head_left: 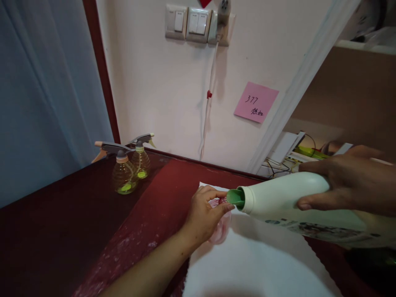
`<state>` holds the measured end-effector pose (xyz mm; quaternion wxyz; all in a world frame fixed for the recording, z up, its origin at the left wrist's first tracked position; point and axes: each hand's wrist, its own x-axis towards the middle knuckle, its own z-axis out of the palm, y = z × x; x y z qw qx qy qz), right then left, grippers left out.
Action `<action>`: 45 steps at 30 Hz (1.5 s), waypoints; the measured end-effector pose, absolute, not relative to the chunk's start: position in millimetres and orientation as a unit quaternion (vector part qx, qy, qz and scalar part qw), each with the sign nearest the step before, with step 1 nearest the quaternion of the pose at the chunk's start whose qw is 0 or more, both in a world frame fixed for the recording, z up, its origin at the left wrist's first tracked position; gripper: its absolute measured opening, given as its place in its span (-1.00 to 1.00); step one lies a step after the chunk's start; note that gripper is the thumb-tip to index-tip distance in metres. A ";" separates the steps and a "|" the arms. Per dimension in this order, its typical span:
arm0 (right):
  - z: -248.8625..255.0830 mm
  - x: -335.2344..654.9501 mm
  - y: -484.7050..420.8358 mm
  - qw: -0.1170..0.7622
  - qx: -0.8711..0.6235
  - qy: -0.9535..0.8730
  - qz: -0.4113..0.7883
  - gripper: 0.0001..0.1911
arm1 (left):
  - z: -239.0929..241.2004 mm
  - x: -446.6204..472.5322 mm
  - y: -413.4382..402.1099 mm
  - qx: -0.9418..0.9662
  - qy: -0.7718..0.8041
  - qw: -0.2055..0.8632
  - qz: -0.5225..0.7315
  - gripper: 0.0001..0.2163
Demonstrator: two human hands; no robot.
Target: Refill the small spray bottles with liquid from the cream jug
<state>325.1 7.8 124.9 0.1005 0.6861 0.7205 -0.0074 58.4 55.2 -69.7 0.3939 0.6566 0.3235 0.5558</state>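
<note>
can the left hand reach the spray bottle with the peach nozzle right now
Probably not without letting go: the left hand seems to hold the pink container. Otherwise the way to that spray bottle looks unblocked.

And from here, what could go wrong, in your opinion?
The green spout sits close to the left hand, so contents from the large bottle might reach that hand or spill onto the white sheet below. Only the right hand shows on the large bottle, so its grip could slip. The pink container, held near its top, might tip if the spout knocks it.
</note>
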 end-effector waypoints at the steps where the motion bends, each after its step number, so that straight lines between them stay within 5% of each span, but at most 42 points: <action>1: 124.7 325.4 8.0 0.102 0.686 0.721 -0.008 -0.31 | -69.8 58.3 55.1 0.659 0.322 0.393 0.555 -0.84; 45: 127.1 321.5 7.5 0.082 0.673 0.735 -0.012 -0.40 | -68.7 59.0 55.2 0.655 0.332 0.398 0.549 -0.85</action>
